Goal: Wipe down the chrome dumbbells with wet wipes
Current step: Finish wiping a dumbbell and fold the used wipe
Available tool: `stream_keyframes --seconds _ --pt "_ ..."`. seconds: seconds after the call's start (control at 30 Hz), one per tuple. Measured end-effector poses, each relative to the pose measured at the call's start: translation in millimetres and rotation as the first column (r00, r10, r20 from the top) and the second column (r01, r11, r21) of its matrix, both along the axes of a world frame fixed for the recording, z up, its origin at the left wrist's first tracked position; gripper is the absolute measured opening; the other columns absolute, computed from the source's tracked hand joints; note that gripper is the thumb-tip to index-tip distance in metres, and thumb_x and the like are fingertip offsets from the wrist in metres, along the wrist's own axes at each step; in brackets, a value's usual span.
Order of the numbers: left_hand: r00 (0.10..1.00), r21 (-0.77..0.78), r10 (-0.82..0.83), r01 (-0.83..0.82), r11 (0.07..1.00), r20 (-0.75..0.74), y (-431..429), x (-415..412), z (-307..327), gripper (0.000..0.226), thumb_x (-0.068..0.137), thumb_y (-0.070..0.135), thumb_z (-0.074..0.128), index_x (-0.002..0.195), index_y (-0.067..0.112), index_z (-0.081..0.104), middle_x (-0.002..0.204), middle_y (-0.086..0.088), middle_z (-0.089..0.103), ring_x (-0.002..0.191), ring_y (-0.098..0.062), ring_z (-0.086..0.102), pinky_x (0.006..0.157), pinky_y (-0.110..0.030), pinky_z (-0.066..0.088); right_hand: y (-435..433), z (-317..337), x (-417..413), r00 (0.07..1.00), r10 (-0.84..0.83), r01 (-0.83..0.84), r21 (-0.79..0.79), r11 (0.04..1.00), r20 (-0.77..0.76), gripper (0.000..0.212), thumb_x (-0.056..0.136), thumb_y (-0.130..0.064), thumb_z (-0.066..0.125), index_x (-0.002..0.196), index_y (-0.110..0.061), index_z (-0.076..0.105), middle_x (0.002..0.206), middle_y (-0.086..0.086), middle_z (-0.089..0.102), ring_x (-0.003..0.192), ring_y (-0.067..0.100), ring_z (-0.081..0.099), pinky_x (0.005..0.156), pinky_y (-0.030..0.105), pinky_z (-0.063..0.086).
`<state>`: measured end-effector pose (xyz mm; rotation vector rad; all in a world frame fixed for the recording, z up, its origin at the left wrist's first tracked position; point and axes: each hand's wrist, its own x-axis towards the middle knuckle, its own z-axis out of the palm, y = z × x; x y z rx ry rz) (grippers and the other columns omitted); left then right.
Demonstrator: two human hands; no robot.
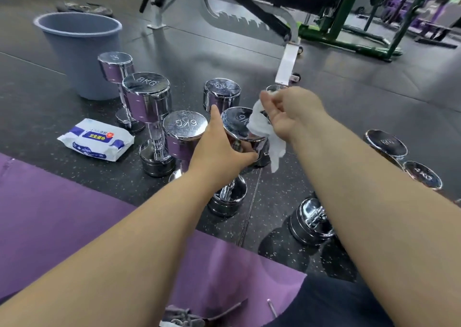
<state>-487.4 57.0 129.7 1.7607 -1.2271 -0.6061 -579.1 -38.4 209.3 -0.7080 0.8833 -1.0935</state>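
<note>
Several chrome dumbbells stand upright on the dark rubber floor. My left hand (219,149) grips the upper head of a tilted chrome dumbbell (237,124). Its lower head (228,203) rests on the floor. My right hand (289,113) pinches a crumpled white wet wipe (264,132), which drapes over the right side of that head. Beside it stand a 6KG dumbbell (184,127), an 8KG dumbbell (146,94) and another upright one (222,93). A wet wipes pack (96,139) lies on the floor to the left.
A blue-grey bucket (79,49) stands at the back left. More chrome dumbbells (421,174) sit on the right, one (311,223) under my right forearm. A weight bench (262,0) and green rack (349,19) are behind. A purple mat (62,214) covers the near floor.
</note>
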Motion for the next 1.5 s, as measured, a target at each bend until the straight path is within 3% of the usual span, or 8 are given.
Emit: stream_keyframes --seconds 0.23,0.37,0.5,0.57,0.9,1.1,1.23,1.5 --pt "1.000 0.001 -0.008 0.008 1.000 -0.001 0 1 0 0.126 0.071 0.033 0.085 0.156 0.022 -0.006 0.145 0.007 0.042 0.116 -0.018 0.054 0.100 -0.029 0.043 3 68 12 0.979 -0.031 0.064 -0.156 0.986 0.201 0.013 0.090 0.018 0.050 0.087 0.005 0.055 0.087 0.016 0.053 0.071 0.020 0.053 0.077 0.032 0.061" --pt "1.000 -0.003 0.007 -0.007 1.000 -0.016 0 2 -1 0.126 0.069 0.031 0.086 0.157 0.024 -0.005 0.140 0.008 0.046 0.112 -0.017 0.058 0.098 -0.028 0.044 10 30 9 0.989 0.045 -0.054 -0.059 0.997 -0.143 0.013 0.090 0.017 0.046 0.093 0.007 0.055 0.082 0.017 0.053 0.061 0.018 0.055 0.041 0.019 0.049" --pt "1.000 -0.001 0.022 -0.022 1.000 -0.008 -2 1 -4 0.127 0.068 0.032 0.086 0.156 0.025 -0.005 0.140 0.009 0.046 0.115 -0.014 0.055 0.094 -0.023 0.037 12 -14 -1 0.440 -0.089 -0.267 -0.225 0.937 -0.894 0.012 0.088 -0.007 0.059 0.095 -0.004 0.069 0.076 0.007 0.066 0.065 0.019 0.060 0.071 0.033 0.057" --pt "1.000 0.003 0.021 -0.021 1.000 -0.019 -2 2 -6 0.129 0.066 0.034 0.086 0.156 0.025 -0.006 0.134 0.011 0.050 0.115 -0.012 0.056 0.097 -0.024 0.039 17 -15 -4 0.190 -0.302 -0.486 -0.357 0.798 -0.934 0.019 0.085 -0.016 0.061 0.094 -0.015 0.078 0.087 0.001 0.071 0.085 0.019 0.065 0.083 0.029 0.053" --pt "1.000 -0.025 0.009 -0.008 1.000 0.025 -4 2 -9 0.122 0.061 0.041 0.081 0.155 0.032 0.004 0.149 0.004 0.044 0.127 -0.015 0.052 0.102 -0.027 0.041 34 -26 3 0.201 -0.413 -0.711 -0.422 0.562 -0.888 0.029 0.099 -0.022 0.047 0.113 -0.020 0.073 0.113 0.008 0.071 0.110 0.026 0.061 0.092 0.029 0.042" --pt "0.999 -0.018 0.019 -0.019 1.000 -0.026 -3 7 -10 0.129 0.060 0.038 0.089 0.157 0.025 0.004 0.148 0.011 0.043 0.123 -0.006 0.051 0.104 -0.024 0.039 41 -25 -41 0.230 -0.208 -0.790 -0.307 0.531 -0.951 0.038 0.101 -0.021 0.044 0.135 -0.031 0.058 0.150 -0.002 0.045 0.147 0.006 0.023 0.121 0.031 -0.006" --pt "0.999 -0.021 0.031 -0.031 0.999 -0.031 -1 5 -10 0.124 0.058 0.035 0.090 0.155 0.028 0.013 0.136 0.013 0.054 0.112 -0.007 0.058 0.098 -0.026 0.044 30 -24 -13 -0.027 -0.251 -0.859 -0.106 0.502 -0.968 0.052 0.106 -0.032 0.025 0.157 -0.021 0.019 0.164 -0.003 0.012 0.152 0.015 -0.001 0.120 0.043 -0.008" --pt "0.997 -0.039 0.022 -0.024 0.999 -0.067 1 5 -9 0.125 0.064 0.031 0.089 0.157 0.025 0.006 0.142 0.015 0.046 0.107 0.006 0.044 0.088 -0.011 0.031 25 -24 -37 -0.130 -0.273 -0.882 -0.014 0.470 -0.953 0.053 0.107 -0.035 0.012 0.158 -0.021 0.009 0.164 -0.008 0.004 0.151 0.008 0.000 0.121 0.041 -0.010"
